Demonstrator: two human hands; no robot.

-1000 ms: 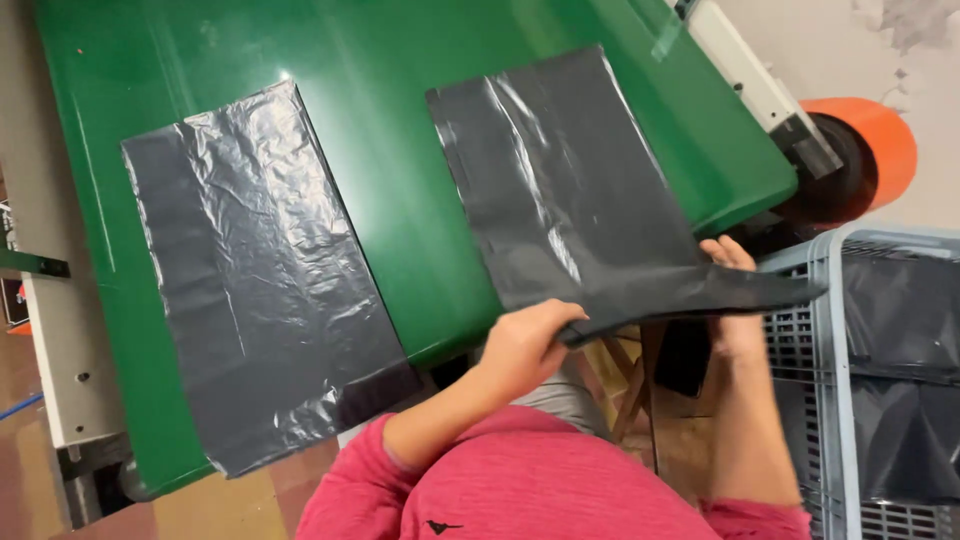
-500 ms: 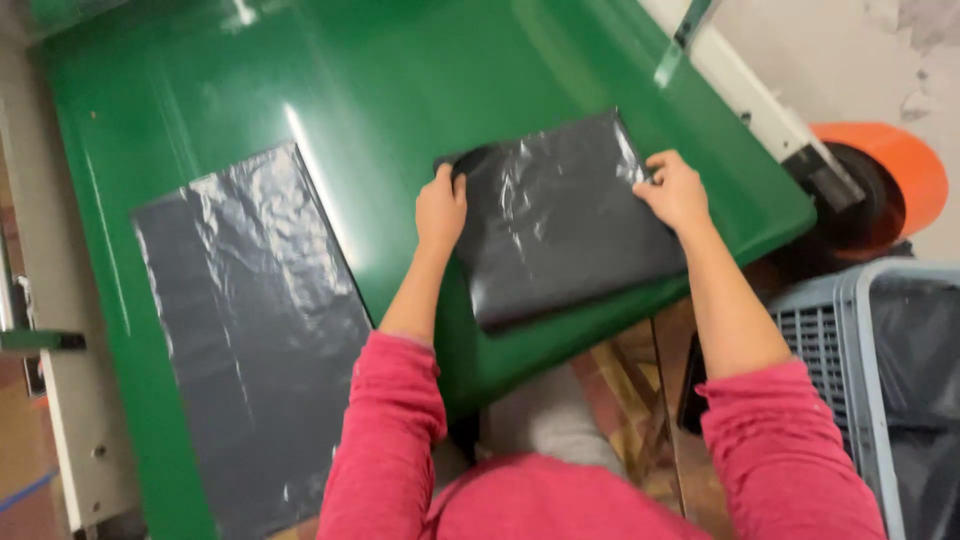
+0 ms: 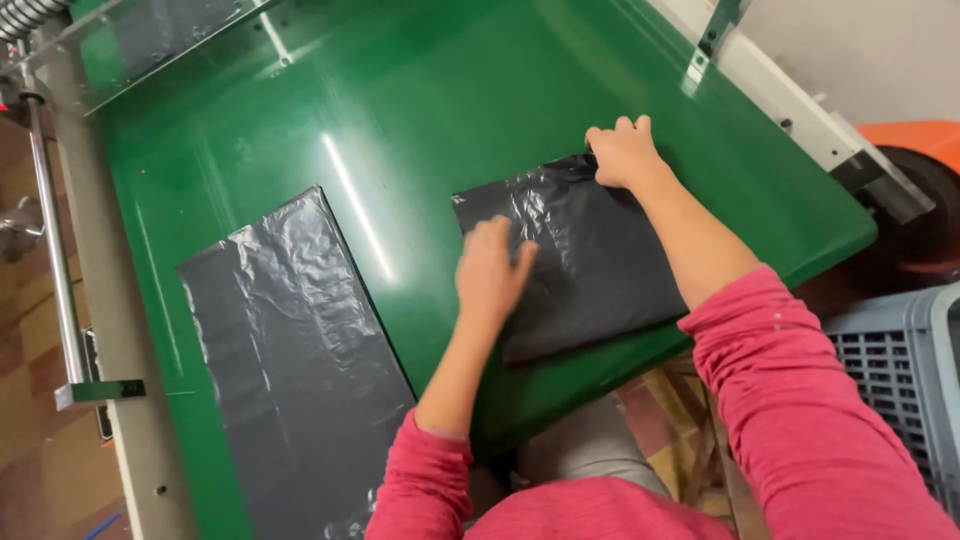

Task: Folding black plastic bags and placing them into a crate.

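A folded black plastic bag [image 3: 590, 255] lies on the green table [image 3: 420, 110], near its front right edge. My left hand [image 3: 492, 272] rests flat on the bag's left part, fingers apart. At the bag's far right corner, my right hand [image 3: 622, 152] presses down with fingers curled over the edge. To the left, a second black bag [image 3: 295, 360] lies unfolded and flat on the table, away from both hands.
A metal rail and rod [image 3: 60, 270] run along the table's left side. A grey slatted crate [image 3: 895, 370] stands at the right. An orange object [image 3: 915, 145] sits beyond the table's right corner. Another dark sheet [image 3: 160, 30] lies at the far left.
A second ago both hands lifted the long bag's near end; it is now folded in half on the table. My left hand has slid onto the folded bag and the right to its far corner.
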